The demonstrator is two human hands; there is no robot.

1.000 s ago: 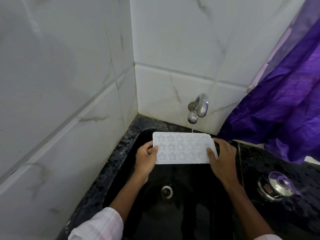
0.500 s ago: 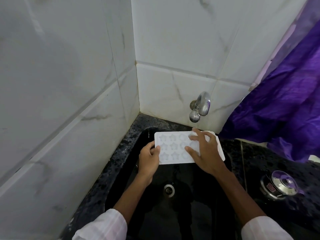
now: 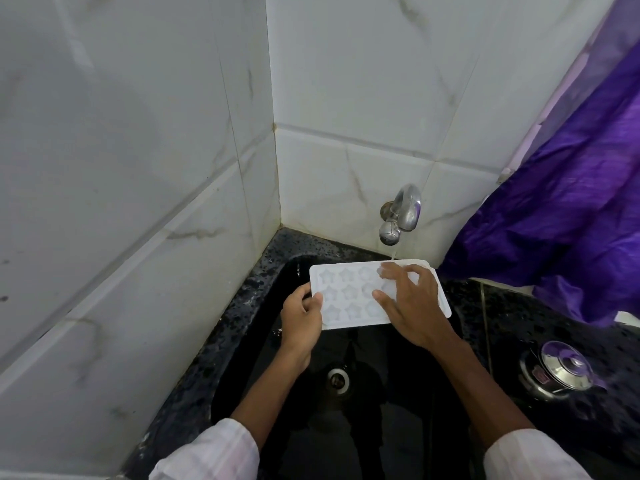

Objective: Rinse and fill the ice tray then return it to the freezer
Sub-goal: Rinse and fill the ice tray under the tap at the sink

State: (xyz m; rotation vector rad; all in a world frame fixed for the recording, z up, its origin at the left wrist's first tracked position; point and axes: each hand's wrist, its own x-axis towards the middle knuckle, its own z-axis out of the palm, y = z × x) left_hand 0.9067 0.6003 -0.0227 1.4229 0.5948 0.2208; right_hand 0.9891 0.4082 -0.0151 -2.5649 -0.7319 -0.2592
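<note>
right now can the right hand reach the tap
Probably yes: the right hand rests on the ice tray just below the tap, nothing between them, while the left hand grips the tray's edge.

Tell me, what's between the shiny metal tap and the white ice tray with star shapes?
Only a thin stream of water, seen in the head view, falling from the shiny metal tap onto the far edge of the white ice tray.

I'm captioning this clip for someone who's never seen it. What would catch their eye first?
The white plastic ice tray with star-shaped moulds, held mid-frame over the black speckled sink: the left hand grips its left end, the right hand lies spread on top. Behind it a thin stream of water runs from the chrome wall tap toward the tray's far edge. At right hangs a shiny purple cloth against white marbled tiles.
</note>
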